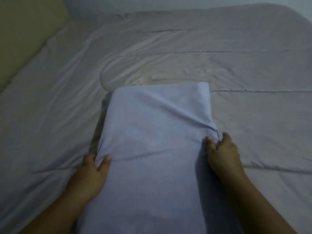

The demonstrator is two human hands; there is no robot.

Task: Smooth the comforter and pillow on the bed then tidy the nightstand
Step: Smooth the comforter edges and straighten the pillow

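- The left hand (92, 168) grips the pillow (155, 132) at its left edge. The thumb lies on top and the left fingers (89, 159) wrap round the side, closed on the cloth.
- The right hand (222, 154) grips the right edge. The right fingers (209, 141) curl tight into the cover, which bunches into a crease running away from them across the top.
- The pillow lies lengthwise between the two sets of fingers and reaches well beyond them. I cannot tell whether its underside rests on the comforter (168, 56) or is lifted.
- The comforter spreads beyond the fingers and to both sides of them, with folds fanning out just past the pillow's far end.
- As I judge it, both grips take mostly cover rather than filling. Too hard an outward pull could twist the cover over the filling and add creases.
- The right fingers hold further forward than the left ones, so an uneven tug could skew the pillow.
- Dragging the pillow across the comforter would likely rake up fresh wrinkles beneath it.
- The view is dim and blurred, so I may miss fine creases.
- The nightstand is out of view.
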